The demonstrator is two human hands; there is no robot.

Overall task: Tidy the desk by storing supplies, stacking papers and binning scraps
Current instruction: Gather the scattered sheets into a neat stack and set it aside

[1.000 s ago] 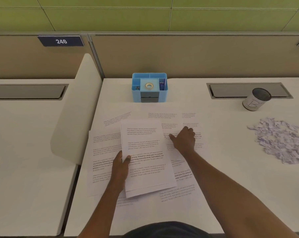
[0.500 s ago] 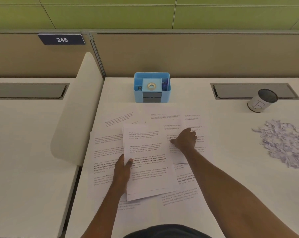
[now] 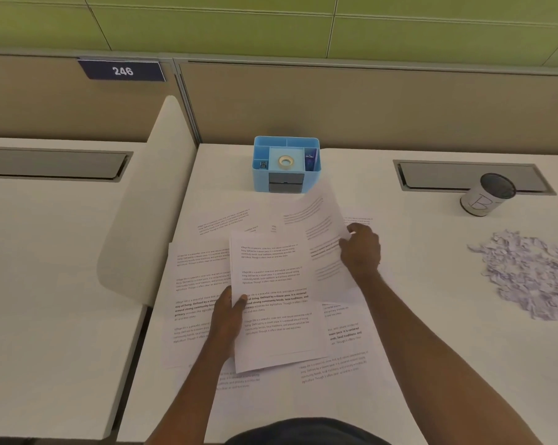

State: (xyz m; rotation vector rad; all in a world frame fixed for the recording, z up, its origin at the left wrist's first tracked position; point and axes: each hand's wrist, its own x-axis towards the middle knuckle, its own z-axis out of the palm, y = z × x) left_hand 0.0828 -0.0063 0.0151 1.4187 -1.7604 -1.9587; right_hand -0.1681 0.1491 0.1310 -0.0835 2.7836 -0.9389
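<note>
White desk (image 3: 415,364) bears printed sheets (image 3: 203,284), organizer (image 3: 286,165), cup (image 3: 487,195), scraps (image 3: 527,274)

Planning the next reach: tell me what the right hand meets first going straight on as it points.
Probably the blue organizer, past the sheet the right hand pinches; depth is unclear.

Printed white sheets (image 3: 203,284) spread overlapping, gathered stack (image 3: 271,316) on top of them, single sheet (image 3: 322,239) raised and tilted just right of it, blue organiser (image 3: 287,183) with tape roll (image 3: 286,161) behind, shredded paper scraps (image 3: 527,274) heaped far right, white cup (image 3: 483,202) beyond them
</note>
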